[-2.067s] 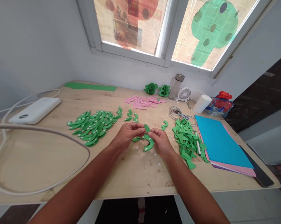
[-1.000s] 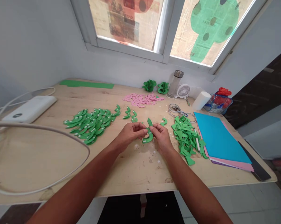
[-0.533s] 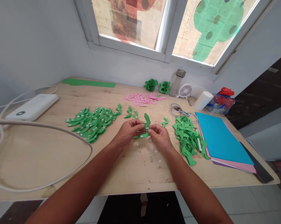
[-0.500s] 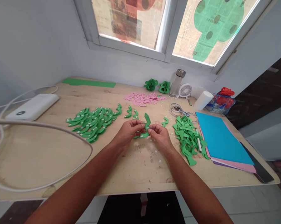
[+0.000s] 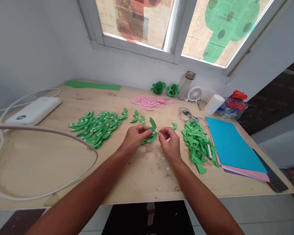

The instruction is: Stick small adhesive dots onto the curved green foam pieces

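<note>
My left hand pinches a curvy green paper cutout over the middle of the table. Part of the cutout is hidden by the fingers. Just right of it, my right hand has thumb and fingertips pressed together, apart from the cutout; whatever they hold, if anything, is too small to make out. Beyond my hands lie a few loose green curved pieces, and one more sits past my right hand. To the left spreads a heap of green cutouts bearing small white patches.
Green paper scraps and a white pen lie right, beside stacked coloured sheets. Tape rolls, pink cutouts, a bottle and a small fan are behind. A white cable loops at left.
My right fingertips have come off the green cutout and moved slightly right, closing together. My left hand keeps its hold, and the cutout has turned a little.
</note>
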A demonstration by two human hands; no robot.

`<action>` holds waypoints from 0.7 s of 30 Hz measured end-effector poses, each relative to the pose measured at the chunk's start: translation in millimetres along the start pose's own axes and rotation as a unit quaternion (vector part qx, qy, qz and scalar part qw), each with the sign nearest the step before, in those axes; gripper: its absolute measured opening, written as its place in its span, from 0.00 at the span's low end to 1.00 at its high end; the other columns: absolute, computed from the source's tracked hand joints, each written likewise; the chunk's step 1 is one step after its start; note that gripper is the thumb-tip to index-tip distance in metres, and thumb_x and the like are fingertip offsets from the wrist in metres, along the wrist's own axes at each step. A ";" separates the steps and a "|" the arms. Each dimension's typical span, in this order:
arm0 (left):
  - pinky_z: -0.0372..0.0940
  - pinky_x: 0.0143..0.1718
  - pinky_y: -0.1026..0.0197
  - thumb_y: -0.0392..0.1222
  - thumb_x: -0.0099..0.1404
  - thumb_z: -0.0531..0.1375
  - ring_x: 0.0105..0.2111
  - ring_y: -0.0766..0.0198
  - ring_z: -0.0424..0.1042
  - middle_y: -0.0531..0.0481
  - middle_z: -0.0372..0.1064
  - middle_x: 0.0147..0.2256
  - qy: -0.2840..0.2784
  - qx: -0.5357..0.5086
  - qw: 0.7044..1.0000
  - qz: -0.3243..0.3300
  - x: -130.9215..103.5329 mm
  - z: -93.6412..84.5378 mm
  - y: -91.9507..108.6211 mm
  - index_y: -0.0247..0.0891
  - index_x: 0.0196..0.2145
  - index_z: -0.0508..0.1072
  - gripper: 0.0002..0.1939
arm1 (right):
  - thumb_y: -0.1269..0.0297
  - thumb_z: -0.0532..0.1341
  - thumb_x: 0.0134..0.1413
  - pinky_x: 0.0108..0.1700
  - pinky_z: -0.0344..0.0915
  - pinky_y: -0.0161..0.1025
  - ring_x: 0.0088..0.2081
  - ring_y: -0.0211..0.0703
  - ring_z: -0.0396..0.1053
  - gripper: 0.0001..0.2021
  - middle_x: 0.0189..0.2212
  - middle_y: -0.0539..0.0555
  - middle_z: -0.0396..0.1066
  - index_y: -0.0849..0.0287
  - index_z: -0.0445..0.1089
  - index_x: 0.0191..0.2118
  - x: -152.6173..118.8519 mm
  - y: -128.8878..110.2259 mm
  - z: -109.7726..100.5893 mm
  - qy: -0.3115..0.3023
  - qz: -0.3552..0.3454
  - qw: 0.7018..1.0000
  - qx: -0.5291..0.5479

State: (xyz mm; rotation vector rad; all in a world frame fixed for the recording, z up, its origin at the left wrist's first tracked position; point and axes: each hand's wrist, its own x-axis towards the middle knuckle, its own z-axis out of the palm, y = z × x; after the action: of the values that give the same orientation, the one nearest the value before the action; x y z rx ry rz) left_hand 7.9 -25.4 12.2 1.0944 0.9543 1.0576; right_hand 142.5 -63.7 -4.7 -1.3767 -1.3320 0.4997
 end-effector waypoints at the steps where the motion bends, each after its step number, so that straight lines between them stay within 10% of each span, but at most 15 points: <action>1: 0.62 0.29 0.64 0.46 0.43 0.69 0.24 0.67 0.67 0.54 0.68 0.21 0.005 0.000 1.000 0.008 0.3 0.5 -0.7 0.34 0.22 0.73 0.13 | 0.65 0.57 0.50 0.33 0.58 0.36 0.28 0.39 0.62 0.03 0.26 0.50 0.67 0.57 0.67 0.29 -0.9 -1.8 -0.5 0.000 -0.017 1.000 -0.012; 21: 0.61 0.30 0.63 0.49 0.43 0.68 0.25 0.65 0.66 0.51 0.70 0.24 -0.040 0.033 0.998 0.021 0.2 0.6 -5.7 0.35 0.24 0.74 0.15 | 0.60 0.59 0.47 0.26 0.54 0.34 0.22 0.36 0.58 0.07 0.20 0.48 0.66 0.57 0.65 0.23 -1.2 4.9 4.2 -0.044 0.059 0.997 -0.030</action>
State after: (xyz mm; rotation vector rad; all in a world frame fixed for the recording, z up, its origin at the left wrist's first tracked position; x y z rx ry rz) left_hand 9.6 -26.0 6.7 1.2064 0.9107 1.0150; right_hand 140.6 -62.0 -10.7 -1.5046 -1.3516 0.6105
